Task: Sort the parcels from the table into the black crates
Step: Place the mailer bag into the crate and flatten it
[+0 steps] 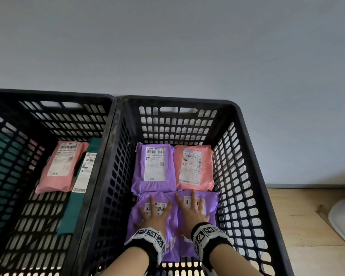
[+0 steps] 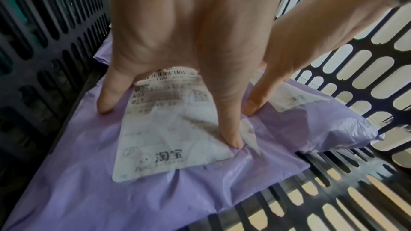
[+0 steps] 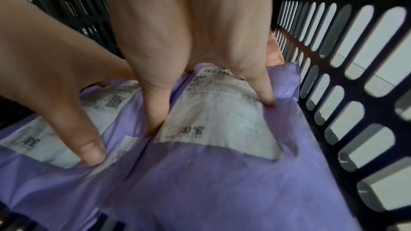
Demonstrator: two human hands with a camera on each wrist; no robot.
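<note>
Label print [image 2: 169, 126] under hands [image 2: 189, 32] blurred

Black slotted crates [image 1: 245, 136]; purple, pink, teal parcels [image 1: 153, 166], white labels.

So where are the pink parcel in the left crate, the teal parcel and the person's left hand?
pink parcel [image 1: 57, 172], head view, on its white label.
teal parcel [image 1: 72, 210], head view, on its bare wrapper.
left hand [image 1: 154, 214], head view, on its back.
</note>
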